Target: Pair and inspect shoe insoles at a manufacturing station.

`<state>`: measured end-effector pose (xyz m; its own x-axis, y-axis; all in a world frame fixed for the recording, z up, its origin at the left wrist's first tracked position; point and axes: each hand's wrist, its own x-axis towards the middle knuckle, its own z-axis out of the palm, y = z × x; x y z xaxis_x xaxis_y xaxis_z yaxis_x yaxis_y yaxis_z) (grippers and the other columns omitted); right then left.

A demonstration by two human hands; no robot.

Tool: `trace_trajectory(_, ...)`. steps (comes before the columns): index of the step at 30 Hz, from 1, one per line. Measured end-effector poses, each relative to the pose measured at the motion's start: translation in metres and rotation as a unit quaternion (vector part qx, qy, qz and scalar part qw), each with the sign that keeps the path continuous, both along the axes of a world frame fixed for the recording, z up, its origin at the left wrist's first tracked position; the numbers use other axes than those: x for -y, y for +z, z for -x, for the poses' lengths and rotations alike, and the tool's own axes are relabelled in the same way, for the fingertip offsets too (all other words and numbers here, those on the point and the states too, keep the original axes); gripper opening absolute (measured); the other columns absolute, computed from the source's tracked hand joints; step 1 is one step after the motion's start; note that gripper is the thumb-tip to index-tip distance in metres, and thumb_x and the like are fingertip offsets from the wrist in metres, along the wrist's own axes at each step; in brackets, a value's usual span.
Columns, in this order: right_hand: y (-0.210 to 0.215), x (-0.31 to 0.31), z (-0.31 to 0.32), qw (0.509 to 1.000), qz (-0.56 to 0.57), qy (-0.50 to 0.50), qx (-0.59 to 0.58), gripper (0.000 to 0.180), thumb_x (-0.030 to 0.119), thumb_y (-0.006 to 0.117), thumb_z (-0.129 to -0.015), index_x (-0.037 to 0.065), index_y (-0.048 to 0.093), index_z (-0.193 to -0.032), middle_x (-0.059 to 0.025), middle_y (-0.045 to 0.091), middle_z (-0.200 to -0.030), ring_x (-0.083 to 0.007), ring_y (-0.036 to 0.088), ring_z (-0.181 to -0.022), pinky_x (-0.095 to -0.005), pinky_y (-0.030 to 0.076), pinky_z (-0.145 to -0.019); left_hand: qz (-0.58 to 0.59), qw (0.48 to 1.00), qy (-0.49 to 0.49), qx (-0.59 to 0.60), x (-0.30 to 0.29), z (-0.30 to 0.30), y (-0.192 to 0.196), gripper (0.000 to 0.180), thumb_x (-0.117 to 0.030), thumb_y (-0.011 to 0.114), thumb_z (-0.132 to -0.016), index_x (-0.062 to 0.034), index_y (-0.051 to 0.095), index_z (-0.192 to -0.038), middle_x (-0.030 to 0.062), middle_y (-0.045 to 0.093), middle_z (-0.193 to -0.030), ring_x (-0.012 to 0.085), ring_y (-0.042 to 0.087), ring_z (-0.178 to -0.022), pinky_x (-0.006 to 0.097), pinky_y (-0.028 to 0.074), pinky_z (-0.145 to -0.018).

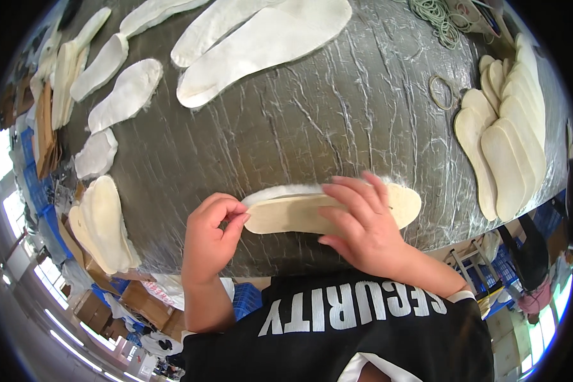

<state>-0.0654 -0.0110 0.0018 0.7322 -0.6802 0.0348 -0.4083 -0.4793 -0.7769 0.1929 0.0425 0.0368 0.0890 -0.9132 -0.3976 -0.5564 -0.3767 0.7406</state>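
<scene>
A pale cream insole [286, 215] lies lengthwise near the table's front edge, with white fluffy fleece [286, 190] showing along its far side. My left hand [211, 232] pinches the insole's left tip between thumb and forefinger. Fingers apart, my right hand [364, 223] rests over the right half of the insole and hides part of it. At the far middle lie large white fleece insoles [261, 48], one partly over another. Several smaller white fleece insoles [126, 94] are spread along the left side.
Overlapping cream insoles [514, 146] fan out at the right, near a loose rubber band [442, 92]. A tangle of greenish bands [440, 19] lies at the far right. More insoles [102, 223] are stacked at the left edge. Wrinkled plastic film covers the dark table [337, 127].
</scene>
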Motion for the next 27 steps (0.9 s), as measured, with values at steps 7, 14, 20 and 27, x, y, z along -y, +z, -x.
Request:
trace_trajectory(7, -0.013, 0.007, -0.062, 0.999, -0.020, 0.002, 0.033, 0.035, 0.010, 0.075, -0.063, 0.008, 0.061, -0.095, -0.0039, 0.057, -0.088, -0.0246, 0.052, -0.083, -0.0388, 0.037, -0.070, 0.050, 0.982, 0.099, -0.155, -0.024, -0.001, -0.027, 0.010, 0.006, 0.062, -0.081, 0.0040, 0.061, -0.090, 0.0082, 0.061, -0.088, 0.0128, 0.058, -0.073, 0.024, 0.048, -0.064)
trace_trajectory(14, -0.008, 0.015, -0.053, 0.993, -0.058, 0.054, 0.085, 0.026, 0.003, 0.073, -0.062, 0.010, 0.059, -0.083, -0.0011, 0.061, -0.085, -0.0237, 0.054, -0.079, -0.0367, 0.035, -0.069, -0.041, 0.961, 0.201, -0.182, -0.030, 0.006, -0.042, 0.014, -0.005, 0.057, -0.090, 0.0024, 0.061, -0.101, 0.0027, 0.061, -0.088, 0.0076, 0.057, -0.067, 0.022, 0.046, -0.057)
trace_trajectory(20, -0.013, 0.016, -0.053, 0.988, -0.094, 0.038, 0.120, 0.026, 0.004, 0.074, -0.064, 0.010, 0.060, -0.084, 0.0003, 0.063, -0.082, -0.0229, 0.055, -0.076, -0.0356, 0.035, -0.070, -0.082, 0.947, 0.182, -0.254, -0.026, 0.005, -0.049, 0.011, -0.008, 0.059, -0.091, 0.0017, 0.058, -0.088, 0.0013, 0.058, -0.084, 0.0051, 0.048, -0.071, 0.021, 0.040, -0.063)
trace_trajectory(27, -0.016, 0.015, -0.052, 0.982, -0.126, -0.003, 0.137, 0.018, 0.008, 0.072, -0.073, 0.011, 0.059, -0.086, 0.0010, 0.063, -0.081, -0.0207, 0.053, -0.074, -0.0340, 0.034, -0.074, -0.022, 0.853, 0.214, -0.475, -0.030, 0.013, -0.053, 0.015, -0.011, 0.061, -0.091, 0.0014, 0.059, -0.083, 0.0029, 0.060, -0.090, 0.0073, 0.050, -0.077, 0.022, 0.041, -0.070)
